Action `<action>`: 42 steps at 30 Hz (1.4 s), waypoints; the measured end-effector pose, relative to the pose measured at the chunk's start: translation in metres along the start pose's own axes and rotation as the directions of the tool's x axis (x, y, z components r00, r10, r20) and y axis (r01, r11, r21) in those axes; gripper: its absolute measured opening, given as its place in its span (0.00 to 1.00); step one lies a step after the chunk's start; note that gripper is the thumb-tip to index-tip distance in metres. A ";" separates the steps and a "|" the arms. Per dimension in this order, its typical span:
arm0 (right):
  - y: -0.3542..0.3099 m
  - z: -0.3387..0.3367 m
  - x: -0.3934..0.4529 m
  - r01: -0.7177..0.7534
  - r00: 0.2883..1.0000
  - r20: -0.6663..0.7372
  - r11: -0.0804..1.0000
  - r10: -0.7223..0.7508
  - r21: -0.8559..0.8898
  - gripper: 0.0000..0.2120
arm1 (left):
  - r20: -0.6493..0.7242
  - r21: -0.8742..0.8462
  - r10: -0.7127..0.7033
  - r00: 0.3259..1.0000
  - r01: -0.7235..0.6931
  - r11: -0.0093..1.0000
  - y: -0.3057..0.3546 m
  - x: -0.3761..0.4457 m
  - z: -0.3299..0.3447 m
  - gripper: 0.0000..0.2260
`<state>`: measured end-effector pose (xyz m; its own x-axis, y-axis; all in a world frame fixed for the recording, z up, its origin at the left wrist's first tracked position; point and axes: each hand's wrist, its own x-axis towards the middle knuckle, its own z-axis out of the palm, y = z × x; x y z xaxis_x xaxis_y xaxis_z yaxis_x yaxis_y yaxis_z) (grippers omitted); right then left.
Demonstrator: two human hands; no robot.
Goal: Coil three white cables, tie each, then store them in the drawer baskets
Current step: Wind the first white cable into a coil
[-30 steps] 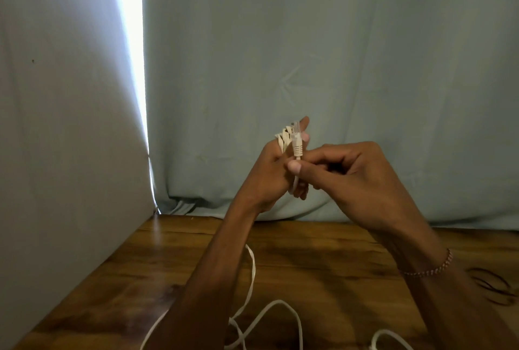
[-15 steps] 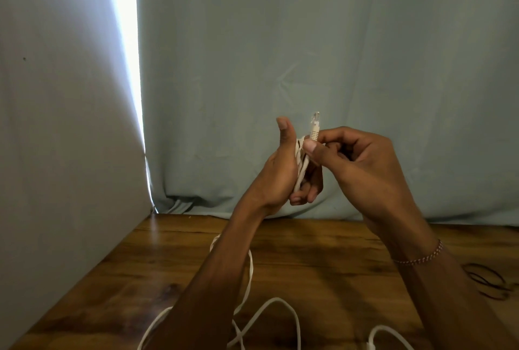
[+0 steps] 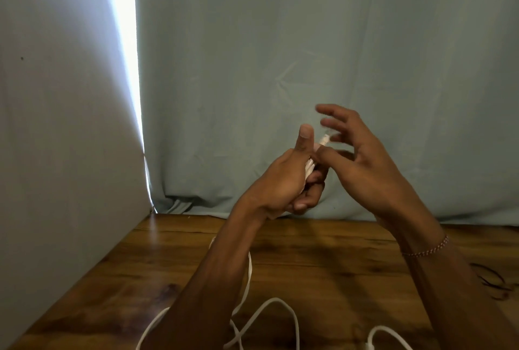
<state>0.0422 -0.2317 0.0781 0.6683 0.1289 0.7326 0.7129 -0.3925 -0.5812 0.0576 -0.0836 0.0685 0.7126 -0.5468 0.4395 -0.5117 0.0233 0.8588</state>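
A wooden bench (image 3: 323,259) with a dark, glossy grain fills the lower part of the view. Behind it hangs a pale blue-grey curtain (image 3: 309,54) whose hem rests on the back edge. A plain wall (image 3: 56,124) closes the left side, and a bright strip of daylight (image 3: 123,26) shows between wall and curtain.

The left hand (image 3: 278,184) is raised above the bench, its fingers curled round a small bundle of white cable (image 3: 310,166), thumb upright. The cable's plug end sticks up beside the thumb, blurred. The right hand (image 3: 362,161) is just beside it, fingers spread and loose, holding nothing; its fingertips are smeared by motion.

More white cable loops (image 3: 276,310) lie on the bench, partly hidden by the left forearm and cut off by the bottom edge. A thin bracelet (image 3: 427,250) circles the right wrist. Dark thin strands (image 3: 491,282) at the right edge are hard to make out.
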 end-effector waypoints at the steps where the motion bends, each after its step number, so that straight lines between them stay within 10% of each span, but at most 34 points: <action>1: 0.000 0.000 -0.001 0.075 0.996 0.054 0.996 -0.072 -0.050 0.19 | 0.039 -0.027 -0.013 0.999 0.014 1.000 -0.001 0.001 -0.001 0.32; 9: 0.012 0.004 0.000 0.413 0.883 -0.058 0.827 -0.467 -0.382 0.24 | 0.276 -0.236 -0.023 0.961 0.091 0.967 -0.006 -0.002 -0.011 0.35; 17: 0.013 0.022 -0.003 0.428 0.856 -0.214 0.877 -0.471 -0.217 0.23 | 0.422 -0.381 0.010 0.907 0.167 0.909 -0.012 0.000 -0.013 0.34; 28: 0.035 0.037 0.000 0.070 0.787 -0.521 0.887 -0.331 -0.457 0.25 | -0.081 -0.443 -0.319 0.944 0.253 0.860 -0.007 0.014 0.010 0.34; 33: 0.049 0.035 0.002 -0.024 0.800 -0.534 0.874 -0.275 -0.486 0.28 | -0.455 -0.115 -0.241 0.857 0.212 0.971 -0.010 0.018 0.015 0.32; 39: 0.056 0.026 0.005 -0.095 0.787 -0.584 0.895 -0.201 -0.436 0.29 | -0.275 0.203 -0.081 0.958 0.140 0.969 -0.012 0.016 0.005 0.21; 42: 0.054 0.025 0.005 -0.121 0.775 -0.604 0.895 -0.184 -0.429 0.28 | -0.150 0.071 -0.101 0.984 0.112 0.991 -0.014 0.013 -0.001 0.13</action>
<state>0.0896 -0.2294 0.0417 0.2584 -0.3776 0.8892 0.4658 -0.7577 -0.4571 0.0741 -0.0905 0.0623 0.8243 -0.4148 0.3853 -0.4613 -0.0973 0.8819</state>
